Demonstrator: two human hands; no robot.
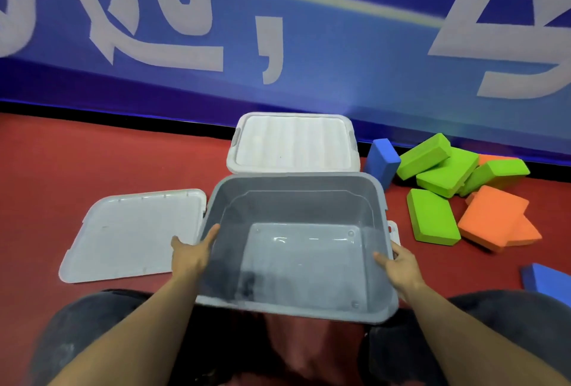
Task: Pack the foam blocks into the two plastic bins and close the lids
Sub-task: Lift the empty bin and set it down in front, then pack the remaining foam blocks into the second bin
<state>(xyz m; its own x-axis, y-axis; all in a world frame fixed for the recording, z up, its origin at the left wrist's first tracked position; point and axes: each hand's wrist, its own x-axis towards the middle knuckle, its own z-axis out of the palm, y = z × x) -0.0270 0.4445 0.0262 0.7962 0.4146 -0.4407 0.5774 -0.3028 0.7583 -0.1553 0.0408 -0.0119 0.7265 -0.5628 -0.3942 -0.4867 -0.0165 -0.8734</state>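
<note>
An empty grey plastic bin [296, 200] is held in front of me above my lap, its opening facing me. My left hand [191, 254] grips its left rim and my right hand [401, 265] grips its right rim, thumbs inside the walls. Behind it a second bin with a white lid [293, 143] on top stands by the wall. A loose white lid [133, 234] lies flat on the red floor to the left. Foam blocks lie in a heap to the right: green ones [445, 169], orange ones [494, 218], a blue one [381, 158] standing by the lidded bin.
Another blue block [547, 282] lies at the right edge near my knee. A blue wall banner [309, 45] with white lettering runs along the back. My knees in dark trousers fill the bottom corners. Red floor [92, 163] stretches left.
</note>
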